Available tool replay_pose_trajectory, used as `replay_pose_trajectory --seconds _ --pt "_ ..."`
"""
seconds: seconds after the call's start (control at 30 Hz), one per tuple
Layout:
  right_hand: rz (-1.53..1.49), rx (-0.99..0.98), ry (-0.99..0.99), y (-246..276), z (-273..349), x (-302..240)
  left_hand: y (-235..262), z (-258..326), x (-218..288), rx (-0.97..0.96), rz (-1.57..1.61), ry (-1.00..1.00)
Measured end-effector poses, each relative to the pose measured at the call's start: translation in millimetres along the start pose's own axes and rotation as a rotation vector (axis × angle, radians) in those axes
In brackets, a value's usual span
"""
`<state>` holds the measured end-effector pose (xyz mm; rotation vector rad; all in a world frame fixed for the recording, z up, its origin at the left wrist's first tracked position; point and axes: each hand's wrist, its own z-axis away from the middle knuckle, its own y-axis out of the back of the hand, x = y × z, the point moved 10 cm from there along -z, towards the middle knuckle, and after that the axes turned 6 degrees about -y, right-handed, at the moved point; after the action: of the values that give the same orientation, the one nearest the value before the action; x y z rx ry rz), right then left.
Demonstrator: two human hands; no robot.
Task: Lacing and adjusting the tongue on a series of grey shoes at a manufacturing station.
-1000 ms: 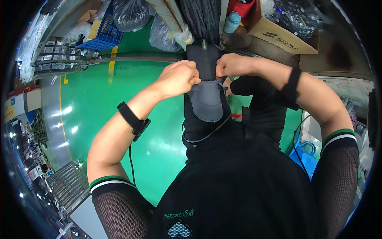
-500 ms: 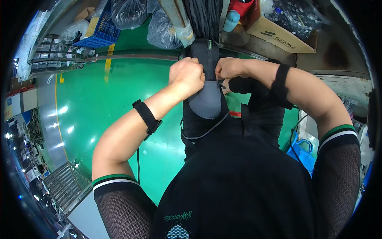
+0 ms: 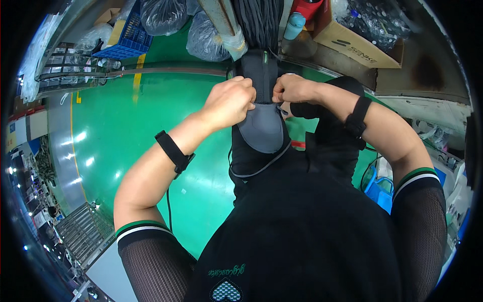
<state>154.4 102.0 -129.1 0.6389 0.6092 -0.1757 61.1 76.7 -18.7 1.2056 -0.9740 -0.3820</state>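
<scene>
at chest height both hands (image 3: pixel 232 103) (image 3: pixel 293 89) still pinch the dark fabric piece (image 3: pixel 261 126).

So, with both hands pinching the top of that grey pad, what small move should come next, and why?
Probably a short, even downward pull with both hands. The left hand and right hand grip the grey pad on either side where it meets the black strap hanging above it, so pulling equally should keep it from twisting.

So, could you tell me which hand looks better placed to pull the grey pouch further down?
Probably the left hand: it grips the grey pouch at its upper left edge, knuckles over the fabric. The right hand pinches higher, by the black strap.
</scene>
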Motion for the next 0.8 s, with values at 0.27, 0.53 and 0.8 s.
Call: replay_pose_trajectory --seconds 0.27,0.53,0.8 --pt "-0.105 0.274 -0.109 9 12 15 -4 -8 -22 0.032 0.127 0.298" --pt "0.044 -0.123 -0.205 -7 4 1 -4 -2 -16 0.197 0.016 0.286" --pt "-0.288 0.472 -0.049 19 19 12 3 9 -9 0.294 -0.046 0.253"
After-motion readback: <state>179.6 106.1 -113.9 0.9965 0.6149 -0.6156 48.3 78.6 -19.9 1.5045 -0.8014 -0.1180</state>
